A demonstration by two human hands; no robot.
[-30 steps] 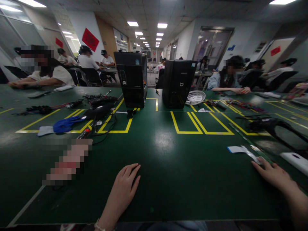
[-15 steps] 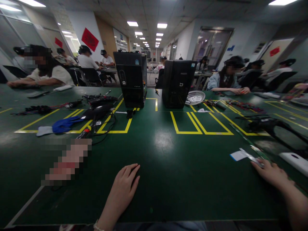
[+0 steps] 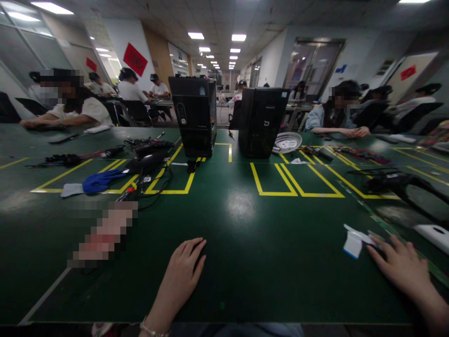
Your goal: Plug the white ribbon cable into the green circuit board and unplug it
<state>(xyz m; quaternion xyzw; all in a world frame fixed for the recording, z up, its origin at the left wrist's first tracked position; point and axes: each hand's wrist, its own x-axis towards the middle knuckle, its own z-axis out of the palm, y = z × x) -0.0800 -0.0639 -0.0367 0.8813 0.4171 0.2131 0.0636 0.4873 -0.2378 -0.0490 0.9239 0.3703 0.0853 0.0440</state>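
Observation:
My left hand [image 3: 185, 267] lies flat on the green tabletop [image 3: 266, 267], fingers stretched forward and nothing in it. On the right, my right hand [image 3: 403, 264] rests palm down with its fingers spread. Just left of its fingertips is a small white flat piece with a blue edge [image 3: 352, 245], joined to a thin pale strip. That strip reaches to the index finger; whether the two touch I cannot tell. Farther back, two black computer towers [image 3: 192, 117] stand upright, the right tower [image 3: 261, 124] a short gap from the other.
At left lie a blue glove [image 3: 101, 181], black cables [image 3: 149, 146] and a blurred-out patch [image 3: 105, 234]. A white basket [image 3: 286, 142] sits beside the right tower. Black equipment [image 3: 396, 182] and a white device [image 3: 433, 236] are at right. People sit at tables beyond.
My right hand has spread flat, and the white piece has swung round so its blue edge faces me. My left hand stays in place; the view shifts slightly.

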